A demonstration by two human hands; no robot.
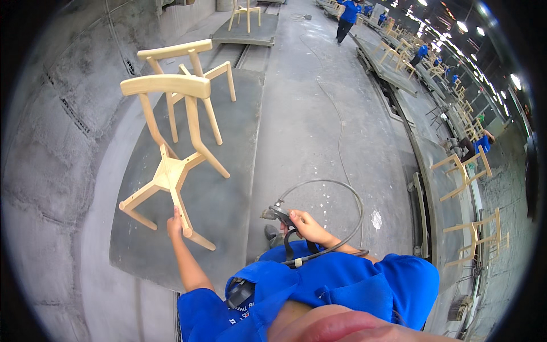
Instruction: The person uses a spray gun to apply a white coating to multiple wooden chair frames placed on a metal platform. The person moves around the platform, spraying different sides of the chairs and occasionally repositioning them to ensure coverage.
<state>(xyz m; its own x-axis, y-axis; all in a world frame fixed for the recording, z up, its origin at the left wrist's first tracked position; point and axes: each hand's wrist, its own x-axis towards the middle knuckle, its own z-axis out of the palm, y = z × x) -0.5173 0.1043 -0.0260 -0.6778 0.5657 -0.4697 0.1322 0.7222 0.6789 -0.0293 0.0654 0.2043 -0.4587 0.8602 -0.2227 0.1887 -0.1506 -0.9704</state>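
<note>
A pale wooden chair frame [169, 174] without a seat panel stands on a dark grey platform [228, 211] to my left. It has a curved top rail and a cross-shaped joint at seat height. My left hand [175, 224] grips the end of its near seat rail, by a leg. My right hand [307, 227] is closed round a dark spray gun [279, 214] with a metallic nozzle, held in front of my body. A grey hose [360, 211] loops from the gun and back past my right forearm. Some right-hand fingers are hidden behind the gun.
Behind it stands a second chair frame [174, 51]. A further platform [245, 34] carries another chair. A thin line [341, 122] runs along the concrete floor. Right, a rail track [419, 211] and several chairs [476, 233] line the aisle. A person in blue [348, 17] is far ahead.
</note>
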